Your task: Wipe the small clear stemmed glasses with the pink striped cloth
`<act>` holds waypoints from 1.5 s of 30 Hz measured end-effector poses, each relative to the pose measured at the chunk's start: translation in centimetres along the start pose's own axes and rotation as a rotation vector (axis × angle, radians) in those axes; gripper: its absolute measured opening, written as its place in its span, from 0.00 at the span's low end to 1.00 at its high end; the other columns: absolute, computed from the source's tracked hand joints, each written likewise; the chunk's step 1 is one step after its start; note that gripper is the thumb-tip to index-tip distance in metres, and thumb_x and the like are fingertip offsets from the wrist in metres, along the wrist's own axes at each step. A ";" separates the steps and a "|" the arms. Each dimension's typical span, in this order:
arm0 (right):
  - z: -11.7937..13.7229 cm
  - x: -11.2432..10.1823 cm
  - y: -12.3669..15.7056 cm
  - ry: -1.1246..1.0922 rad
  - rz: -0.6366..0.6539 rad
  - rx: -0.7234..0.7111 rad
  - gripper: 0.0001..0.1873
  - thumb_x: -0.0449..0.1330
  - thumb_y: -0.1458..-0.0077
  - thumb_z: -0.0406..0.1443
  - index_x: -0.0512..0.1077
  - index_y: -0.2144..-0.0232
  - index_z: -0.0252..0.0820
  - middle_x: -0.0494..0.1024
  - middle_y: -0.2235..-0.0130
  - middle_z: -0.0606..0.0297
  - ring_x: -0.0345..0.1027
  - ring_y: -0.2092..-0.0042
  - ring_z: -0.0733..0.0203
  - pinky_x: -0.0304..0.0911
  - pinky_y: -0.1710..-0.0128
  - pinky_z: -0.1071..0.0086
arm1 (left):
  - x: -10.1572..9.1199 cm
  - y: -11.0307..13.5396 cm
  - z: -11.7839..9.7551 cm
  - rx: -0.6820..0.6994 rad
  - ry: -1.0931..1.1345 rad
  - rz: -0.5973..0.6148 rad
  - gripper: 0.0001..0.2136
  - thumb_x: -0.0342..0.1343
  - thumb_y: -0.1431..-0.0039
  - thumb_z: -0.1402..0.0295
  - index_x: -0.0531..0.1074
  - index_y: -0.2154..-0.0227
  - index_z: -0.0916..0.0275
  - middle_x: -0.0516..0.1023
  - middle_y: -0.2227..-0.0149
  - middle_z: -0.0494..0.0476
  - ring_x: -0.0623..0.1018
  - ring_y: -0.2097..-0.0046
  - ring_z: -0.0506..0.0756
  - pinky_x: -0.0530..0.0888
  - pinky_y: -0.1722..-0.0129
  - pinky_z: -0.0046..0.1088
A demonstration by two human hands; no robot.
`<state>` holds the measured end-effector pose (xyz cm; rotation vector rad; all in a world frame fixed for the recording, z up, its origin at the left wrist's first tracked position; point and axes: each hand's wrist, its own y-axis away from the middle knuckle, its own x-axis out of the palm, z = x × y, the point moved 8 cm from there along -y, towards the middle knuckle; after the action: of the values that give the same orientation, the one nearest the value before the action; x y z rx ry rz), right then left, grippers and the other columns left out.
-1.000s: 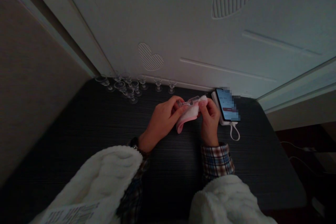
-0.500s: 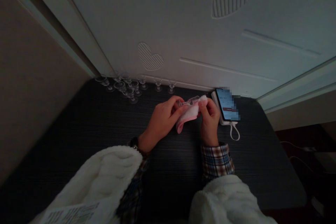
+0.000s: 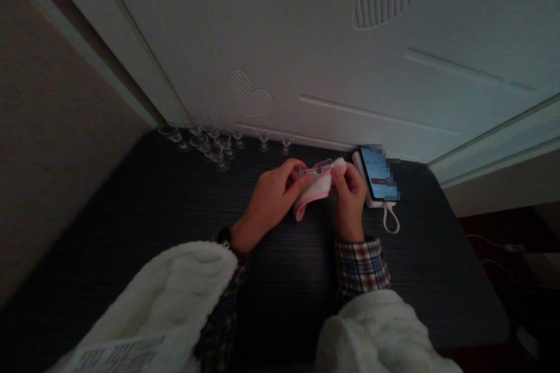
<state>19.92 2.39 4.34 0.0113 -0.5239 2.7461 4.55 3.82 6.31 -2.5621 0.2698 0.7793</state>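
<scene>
Over the middle of the dark table, my left hand (image 3: 276,192) pinches the foot end of a small stemmed glass (image 3: 321,167), which lies tilted sideways with its bowl toward the right. My right hand (image 3: 350,198) is closed on a pink and white cloth (image 3: 318,187) at the glass's rim. The cloth hangs below the glass, and its near edge reaches my left thumb. Part of the bowl is covered by the cloth and the right fingers.
Several small stemmed glasses (image 3: 217,154) stand along the back left of the black table (image 3: 175,268). A phone (image 3: 378,173) leans on a white block with a looped cable (image 3: 392,218) at the right. A white panel (image 3: 306,52) rises behind the table.
</scene>
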 end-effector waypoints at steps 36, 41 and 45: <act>-0.2 -0.4 -0.1 0.004 -0.025 -0.009 0.12 0.58 0.46 0.44 0.68 0.71 0.41 0.67 0.73 0.71 0.58 0.73 0.70 0.55 0.76 0.76 | 0.2 0.0 0.5 0.017 0.087 -0.017 0.13 0.54 0.41 0.62 0.67 0.54 0.59 0.74 0.68 0.50 0.75 0.69 0.49 0.69 0.68 0.24; -0.1 -0.3 0.0 0.011 -0.021 -0.002 0.13 0.58 0.46 0.45 0.68 0.71 0.41 0.66 0.74 0.71 0.57 0.74 0.70 0.54 0.76 0.75 | 0.2 -0.1 0.5 0.015 0.052 0.002 0.10 0.54 0.42 0.62 0.70 0.60 0.59 0.75 0.70 0.49 0.74 0.69 0.50 0.68 0.68 0.24; -0.1 -0.3 0.0 0.014 -0.028 0.003 0.14 0.57 0.45 0.46 0.68 0.71 0.40 0.67 0.74 0.71 0.57 0.74 0.70 0.53 0.76 0.75 | 0.2 0.0 0.5 0.025 0.045 0.003 0.09 0.55 0.43 0.61 0.70 0.62 0.60 0.75 0.72 0.49 0.74 0.69 0.50 0.68 0.69 0.25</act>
<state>20.25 2.30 4.26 0.0008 -0.5119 2.7177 4.50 4.05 5.84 -2.5591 0.2958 0.7161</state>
